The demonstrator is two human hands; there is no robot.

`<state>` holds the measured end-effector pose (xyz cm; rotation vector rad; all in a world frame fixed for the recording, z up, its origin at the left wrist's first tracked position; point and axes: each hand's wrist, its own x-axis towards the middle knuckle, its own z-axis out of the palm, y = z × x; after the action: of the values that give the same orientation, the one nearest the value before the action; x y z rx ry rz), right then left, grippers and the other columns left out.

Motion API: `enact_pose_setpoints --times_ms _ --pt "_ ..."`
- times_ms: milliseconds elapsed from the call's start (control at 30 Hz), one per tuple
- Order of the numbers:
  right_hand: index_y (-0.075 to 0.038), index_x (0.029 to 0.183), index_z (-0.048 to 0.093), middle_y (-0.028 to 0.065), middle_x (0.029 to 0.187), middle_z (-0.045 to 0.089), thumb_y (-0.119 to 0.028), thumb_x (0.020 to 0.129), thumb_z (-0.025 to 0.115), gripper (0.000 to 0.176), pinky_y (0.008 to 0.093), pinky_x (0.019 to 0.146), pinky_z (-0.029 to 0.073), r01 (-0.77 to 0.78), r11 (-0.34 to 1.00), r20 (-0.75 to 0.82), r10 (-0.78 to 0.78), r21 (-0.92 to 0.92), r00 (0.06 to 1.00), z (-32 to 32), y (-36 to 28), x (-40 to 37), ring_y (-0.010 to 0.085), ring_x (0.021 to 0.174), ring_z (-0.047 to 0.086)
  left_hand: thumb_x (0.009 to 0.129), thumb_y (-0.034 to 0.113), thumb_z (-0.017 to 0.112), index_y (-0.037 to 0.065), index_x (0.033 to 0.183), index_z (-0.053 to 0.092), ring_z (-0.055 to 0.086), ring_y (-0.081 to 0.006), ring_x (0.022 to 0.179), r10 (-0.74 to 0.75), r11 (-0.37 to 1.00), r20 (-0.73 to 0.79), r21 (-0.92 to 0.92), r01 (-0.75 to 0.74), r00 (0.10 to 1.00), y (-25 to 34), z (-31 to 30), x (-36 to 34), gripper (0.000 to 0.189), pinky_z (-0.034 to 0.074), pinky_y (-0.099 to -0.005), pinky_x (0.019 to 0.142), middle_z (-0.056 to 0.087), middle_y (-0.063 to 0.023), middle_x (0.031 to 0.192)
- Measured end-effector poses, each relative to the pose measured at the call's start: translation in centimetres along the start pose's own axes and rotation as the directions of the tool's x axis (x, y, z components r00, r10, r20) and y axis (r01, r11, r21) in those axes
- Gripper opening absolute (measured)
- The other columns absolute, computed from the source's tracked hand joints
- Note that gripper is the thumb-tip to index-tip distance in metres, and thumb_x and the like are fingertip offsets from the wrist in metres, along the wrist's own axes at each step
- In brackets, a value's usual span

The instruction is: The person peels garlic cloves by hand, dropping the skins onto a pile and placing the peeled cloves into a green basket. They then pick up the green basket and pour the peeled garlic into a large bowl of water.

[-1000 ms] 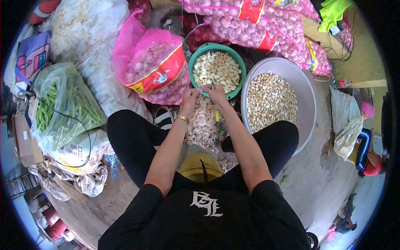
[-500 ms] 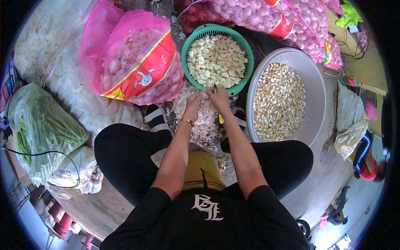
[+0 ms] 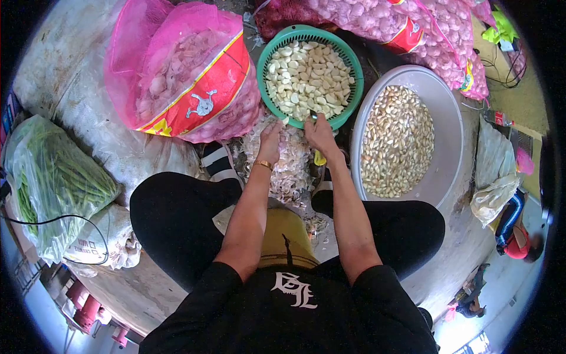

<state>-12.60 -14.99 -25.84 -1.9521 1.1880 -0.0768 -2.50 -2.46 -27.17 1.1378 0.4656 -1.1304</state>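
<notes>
On your left an open pink mesh sack (image 3: 188,88) of garlic bulbs leans on a big white sack (image 3: 71,71). Farther out, a clear bag of green beans (image 3: 56,177) lies with a black cable (image 3: 59,217) just below it. On your right a grey basin (image 3: 442,118) holds unpeeled cloves (image 3: 398,141), more pink sacks (image 3: 424,29) lie beyond it, and a yellow stool (image 3: 286,236) sits under you.

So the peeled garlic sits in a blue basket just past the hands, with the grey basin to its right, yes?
No: the head view shows the basket of peeled garlic is green, not blue. The grey basin is to its right.
</notes>
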Motion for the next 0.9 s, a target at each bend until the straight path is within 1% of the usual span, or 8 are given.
enact_pose_setpoints --times_ms 33,100,333,400,533,600,733,900 --pt "0.003 0.103 0.052 0.0244 0.086 0.064 -0.026 0.089 0.060 0.033 0.0445 0.071 0.049 -0.003 1.000 0.001 0.003 -0.002 1.000 -0.1 0.1 0.1 0.0398 0.080 0.064 0.091 0.024 0.066 0.009 0.099 0.063 0.045 -0.0053 0.056 -0.006 1.000 -0.012 0.012 0.006 1.000 0.1 0.0 0.2 0.017 0.038 -0.0186 0.048 0.053 0.0050 0.075" --pt "0.003 0.097 0.050 0.0251 0.078 0.062 -0.028 0.094 0.053 0.031 0.0478 0.068 0.047 0.286 0.958 0.127 -0.280 -0.036 0.952 -0.2 0.1 0.2 0.0427 0.079 0.062 0.091 0.025 0.066 0.010 0.098 0.062 0.045 -0.0052 0.056 -0.013 1.000 -0.027 0.024 0.014 1.000 0.0 -0.1 0.5 0.017 0.038 -0.0191 0.048 0.053 0.0052 0.074" --pt "0.002 0.101 0.046 0.0280 0.081 0.060 -0.021 0.094 0.054 0.025 0.0512 0.068 0.045 0.120 0.983 0.084 -0.110 -0.135 0.990 -0.1 -2.3 -2.8 0.0462 0.080 0.060 0.091 0.029 0.065 0.011 0.090 0.055 0.044 -0.0059 0.056 0.126 0.992 -0.053 -0.006 -0.127 0.991 -1.6 0.7 0.5 0.020 0.034 -0.0208 0.045 0.051 0.0035 0.074" --pt "0.001 0.105 0.046 0.0274 0.083 0.061 -0.021 0.095 0.052 0.025 0.0524 0.069 0.045 0.221 0.975 0.076 -0.219 -0.019 0.973 0.3 -2.0 -2.9 0.0468 0.080 0.060 0.091 0.029 0.065 0.012 0.089 0.055 0.044 -0.0058 0.056 0.167 0.986 -0.077 0.017 -0.166 0.983 -2.1 0.6 0.8 0.020 0.034 -0.0211 0.045 0.052 0.0036 0.074" --pt "-0.003 0.099 0.046 0.0260 0.087 0.061 -0.016 0.092 0.051 0.015 0.0536 0.071 0.045 0.242 0.970 0.075 -0.241 -0.002 0.967 -0.4 -2.7 -3.0 0.0481 0.085 0.058 0.092 0.029 0.064 0.011 0.088 0.054 0.043 -0.0061 0.053 0.189 0.982 -0.099 0.028 -0.187 0.977 -2.9 0.3 1.6 0.021 0.034 -0.0216 0.043 0.052 0.0037 0.074" --pt "-0.001 0.103 0.046 0.0268 0.080 0.060 -0.017 0.095 0.050 0.019 0.0521 0.067 0.045 0.283 0.947 0.098 -0.270 -0.155 0.958 -1.0 -3.2 -3.3 0.0463 0.079 0.059 0.093 0.029 0.064 0.011 0.088 0.053 0.043 -0.0064 0.051 0.205 0.979 -0.101 0.027 -0.203 0.974 -2.8 0.6 1.4 0.021 0.033 -0.0217 0.042 0.052 0.0036 0.074" --pt "-0.002 0.098 0.046 0.0261 0.087 0.060 -0.012 0.091 0.051 0.013 0.0536 0.070 0.045 0.247 0.960 0.143 -0.228 -0.132 0.963 -0.9 -3.6 -3.3 0.0470 0.085 0.058 0.093 0.027 0.063 0.011 0.089 0.053 0.041 -0.0069 0.049 0.143 0.989 -0.116 -0.020 -0.146 0.983 -2.0 1.3 0.5 0.019 0.033 -0.0220 0.042 0.052 0.0032 0.073" --pt "-0.003 0.102 0.047 0.0253 0.082 0.061 -0.017 0.094 0.049 0.017 0.0530 0.067 0.046 0.308 0.932 0.094 -0.296 -0.188 0.951 0.2 -2.6 -3.3 0.0456 0.079 0.059 0.093 0.026 0.062 0.010 0.089 0.053 0.041 -0.0076 0.049 0.167 0.985 -0.131 -0.030 -0.172 0.977 -2.1 1.4 0.5 0.019 0.032 -0.0221 0.042 0.052 0.0026 0.073"
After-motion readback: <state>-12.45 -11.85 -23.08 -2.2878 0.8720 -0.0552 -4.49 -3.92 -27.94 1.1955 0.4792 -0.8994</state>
